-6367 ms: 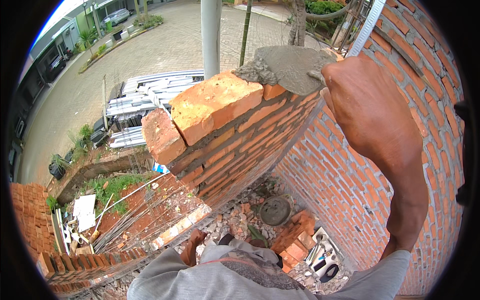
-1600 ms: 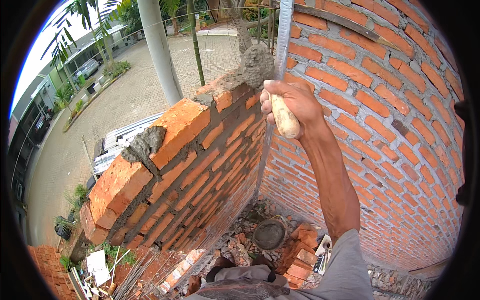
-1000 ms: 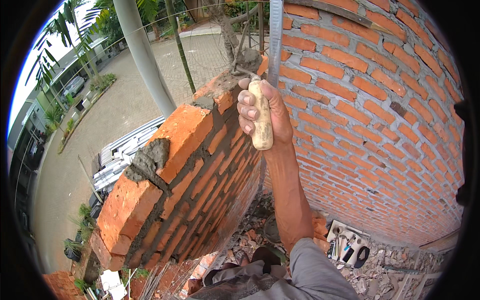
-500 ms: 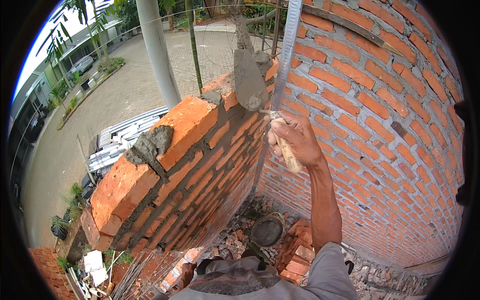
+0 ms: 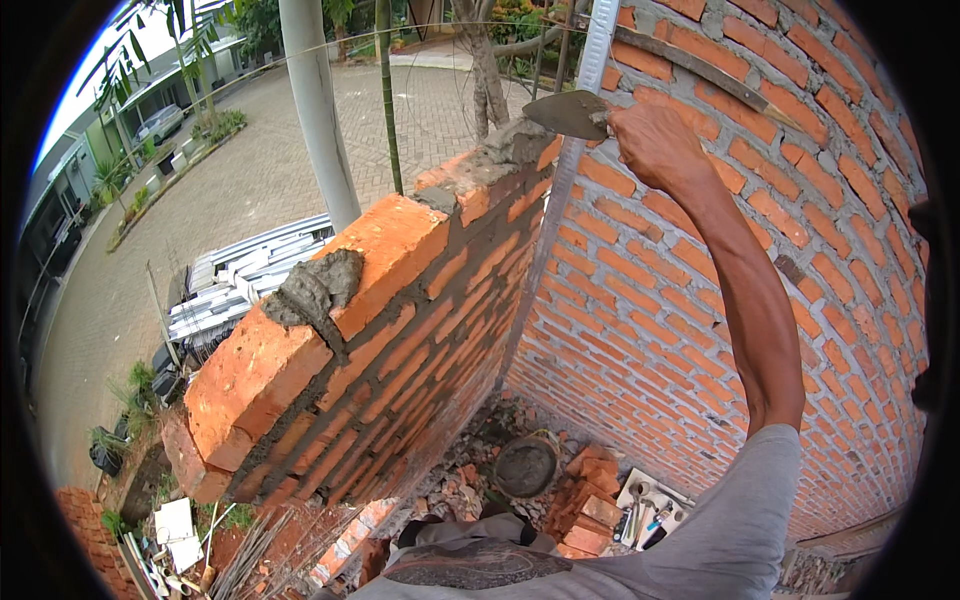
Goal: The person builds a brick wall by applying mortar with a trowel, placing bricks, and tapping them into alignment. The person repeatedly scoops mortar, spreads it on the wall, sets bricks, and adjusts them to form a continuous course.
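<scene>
My right hand [image 5: 660,140] is closed round the handle of a trowel [image 5: 568,115], its blade pointing left over the far end of the low brick wall [image 5: 395,240]. Just under the blade, a bed of wet grey mortar [image 5: 512,145] lies on the wall top, next to the upright metal strip [image 5: 566,170] in the corner. Nearer me, another lump of mortar [image 5: 325,285] sits over the joint between two top bricks. Part of it hangs down the wall's inner face. My left hand is out of sight.
A tall brick wall [image 5: 740,250] rises on the right, with a wooden strip [image 5: 700,65] against it. Below are a mortar bucket [image 5: 526,467], stacked bricks [image 5: 590,505] and a tool tray [image 5: 650,505]. A thin string [image 5: 420,28] crosses beyond the wall, near a grey post [image 5: 318,110].
My right hand has moved up and to the right with the trowel. The blade has swung from upright against the wall's inner side to lying sideways above the far mortar.
</scene>
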### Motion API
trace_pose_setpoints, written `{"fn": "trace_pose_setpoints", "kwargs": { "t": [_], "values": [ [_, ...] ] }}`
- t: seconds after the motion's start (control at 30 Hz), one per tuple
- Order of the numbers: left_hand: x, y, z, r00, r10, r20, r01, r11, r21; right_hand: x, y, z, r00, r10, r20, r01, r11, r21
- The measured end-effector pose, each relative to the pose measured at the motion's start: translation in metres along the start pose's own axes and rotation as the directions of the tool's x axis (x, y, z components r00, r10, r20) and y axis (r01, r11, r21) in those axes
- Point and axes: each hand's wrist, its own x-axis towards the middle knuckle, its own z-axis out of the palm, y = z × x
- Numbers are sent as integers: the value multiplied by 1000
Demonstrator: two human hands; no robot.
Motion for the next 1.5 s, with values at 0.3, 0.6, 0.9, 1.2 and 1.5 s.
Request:
{"fn": "trace_pose_setpoints", "kwargs": {
  "t": [0.3,0.6,0.9,1.2,1.5],
  "values": [
    [5,-2,-8,998,-49,42,49,999,11,13,4,-3,995,10,-101,-11,1000,-8],
    [-2,41,-18,946,-316,71,317,858,-404,5,-12,-16,993,-68,-96,69,998,6],
    [15,34,-11,999,-11,42,18,984,-177,-18,-31,-44,996,-85,-3,85,996,21],
    [8,42,-10,953,-297,57,296,879,-373,-36,-40,-44,990,-89,-110,111,971,214],
    [-7,39,-5,989,-144,-7,135,942,-308,4,-23,-13,933,-118,-340,80,989,-122]
  ]
}}
